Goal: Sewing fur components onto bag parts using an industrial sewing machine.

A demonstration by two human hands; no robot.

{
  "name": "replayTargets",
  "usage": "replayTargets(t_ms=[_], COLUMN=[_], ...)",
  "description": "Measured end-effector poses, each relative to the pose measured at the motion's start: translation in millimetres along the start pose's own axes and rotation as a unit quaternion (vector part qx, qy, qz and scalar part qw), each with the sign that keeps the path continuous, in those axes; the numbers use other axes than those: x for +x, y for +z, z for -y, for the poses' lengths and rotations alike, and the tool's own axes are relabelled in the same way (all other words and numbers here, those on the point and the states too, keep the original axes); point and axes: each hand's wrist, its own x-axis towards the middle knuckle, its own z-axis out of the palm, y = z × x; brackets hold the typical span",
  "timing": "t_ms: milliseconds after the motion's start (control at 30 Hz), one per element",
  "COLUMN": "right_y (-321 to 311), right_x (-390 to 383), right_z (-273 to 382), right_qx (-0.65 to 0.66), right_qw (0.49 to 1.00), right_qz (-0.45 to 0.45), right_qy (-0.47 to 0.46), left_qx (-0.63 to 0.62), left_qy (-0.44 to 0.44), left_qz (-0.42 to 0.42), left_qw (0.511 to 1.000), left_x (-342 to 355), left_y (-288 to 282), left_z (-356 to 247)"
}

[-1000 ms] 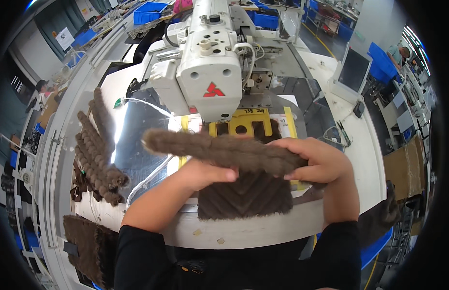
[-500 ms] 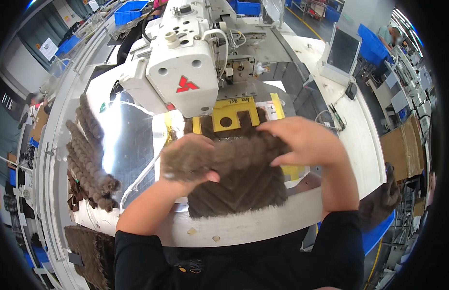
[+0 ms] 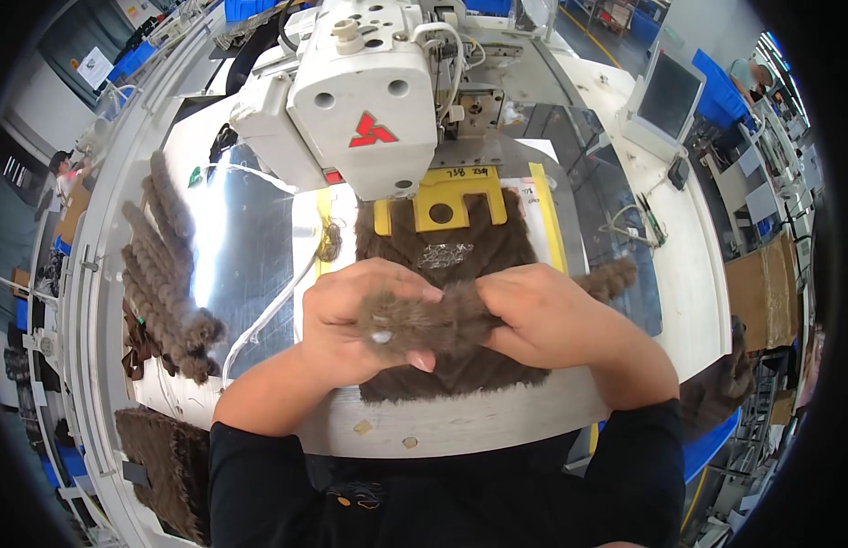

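A brown furry strap (image 3: 451, 315) is held level by both hands above a brown furry panel (image 3: 405, 388). My left hand (image 3: 342, 315) wraps its left end, where a small white spot shows. My right hand (image 3: 533, 310) is closed on it near the middle, and its tail runs out to the right past the wrist. The panel lies flat, its far part beneath the yellow clamp plate (image 3: 442, 216) of a white sewing machine (image 3: 369, 100). A shiny, tangled-looking patch (image 3: 445, 255) shows on the panel. The strap and hands cover much of the panel's near half.
Several furry strips (image 3: 163, 274) lie at the left on a shiny metal plate (image 3: 259, 196). White cord (image 3: 268, 324) crosses that plate. More furry panels (image 3: 163, 470) are at lower left. A screen (image 3: 666, 96) stands at right, with snips (image 3: 650, 219) nearby. The table's curved front edge is close to me.
My right hand has moved in from the strap's right end to its middle, leaving a tail beyond it. My left hand has shifted slightly right. More of the panel's far part is uncovered.
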Motion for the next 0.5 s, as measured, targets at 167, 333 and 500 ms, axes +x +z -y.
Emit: replayTargets(t_ms=[167,333,500], right_y=[0.9,-2.2,3.2], right_x=[1.0,2.6,4.9], right_z=[-4.1,0.6,-0.6], right_qx=[0.012,0.053,0.044], right_qw=[1.0,0.998,0.998], right_qz=[0.018,0.035,0.0], right_qy=[-0.002,0.031,0.051], left_qx=[0.014,-0.085,-0.236], left_qy=[-0.04,-0.048,-0.139], left_qz=[-0.01,-0.094,-0.116], left_qw=[0.999,0.991,0.955], left_x=[-2.4,-11.7,-7.6], left_y=[-1.3,5.4,23.9], left_z=[-10.7,4.9,1.8])
